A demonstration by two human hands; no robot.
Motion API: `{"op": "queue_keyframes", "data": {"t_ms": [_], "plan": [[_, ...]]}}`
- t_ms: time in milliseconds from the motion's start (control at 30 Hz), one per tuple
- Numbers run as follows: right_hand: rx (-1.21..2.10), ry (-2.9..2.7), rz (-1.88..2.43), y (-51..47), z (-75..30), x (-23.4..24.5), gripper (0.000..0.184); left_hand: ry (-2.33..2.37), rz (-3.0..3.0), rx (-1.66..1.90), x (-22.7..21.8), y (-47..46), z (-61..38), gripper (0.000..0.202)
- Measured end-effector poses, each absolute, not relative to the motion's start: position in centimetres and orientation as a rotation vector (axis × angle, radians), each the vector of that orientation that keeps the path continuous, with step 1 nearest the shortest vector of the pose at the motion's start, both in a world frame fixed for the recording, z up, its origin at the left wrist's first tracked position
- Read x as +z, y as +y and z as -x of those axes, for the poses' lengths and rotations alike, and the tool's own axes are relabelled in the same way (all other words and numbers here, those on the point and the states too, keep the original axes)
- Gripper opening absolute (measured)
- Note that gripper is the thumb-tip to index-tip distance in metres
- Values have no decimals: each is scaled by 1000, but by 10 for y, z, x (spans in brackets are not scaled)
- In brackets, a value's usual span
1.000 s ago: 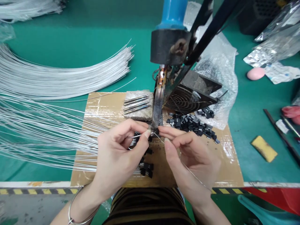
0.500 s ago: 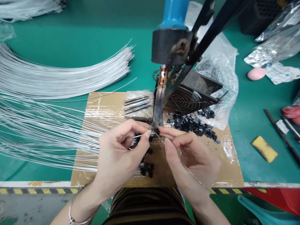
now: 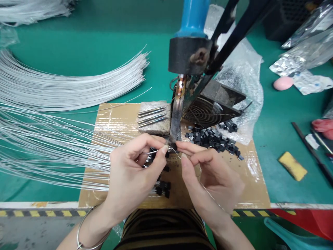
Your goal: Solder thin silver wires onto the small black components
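Under the tip of a mounted soldering iron [image 3: 177,114], both my hands meet. My left hand [image 3: 137,159] pinches a thin grey wire [image 3: 152,152], its end close beneath the tip. Between thumb and fingers, my right hand [image 3: 208,170] grips a fine solder wire [image 3: 177,152] that runs up to the tip; its tail passes across the palm toward the wrist. My right fingertips also reach a small black part under the iron, mostly hidden. Wires with black connectors [image 3: 163,188] on their ends lie below my left hand.
A heap of small black connectors [image 3: 213,139] lies right of the iron, before a black fan [image 3: 208,107]. Metal rods [image 3: 151,116] rest on a block at left. A grey wire bundle [image 3: 78,88] spreads left. A yellow sponge [image 3: 292,166] sits right on the green table.
My right thumb has shifted slightly left and up along the solder wire toward the tip. My left hand stays nearly still. The camera view has moved a little.
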State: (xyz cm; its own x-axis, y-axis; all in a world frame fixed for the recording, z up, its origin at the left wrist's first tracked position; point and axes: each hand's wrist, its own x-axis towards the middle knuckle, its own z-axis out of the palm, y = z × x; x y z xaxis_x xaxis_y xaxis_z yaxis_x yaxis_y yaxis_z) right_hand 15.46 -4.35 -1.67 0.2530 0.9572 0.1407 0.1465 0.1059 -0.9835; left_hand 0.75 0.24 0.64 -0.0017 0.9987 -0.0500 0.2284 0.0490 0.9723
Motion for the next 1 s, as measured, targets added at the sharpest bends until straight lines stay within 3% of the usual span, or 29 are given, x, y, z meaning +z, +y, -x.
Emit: {"op": "queue_keyframes", "data": {"t_ms": [1000], "plan": [[697,-1261,1344,-47,-151,-23,21,1390,-1372,1053,7,3,-7,15]]}}
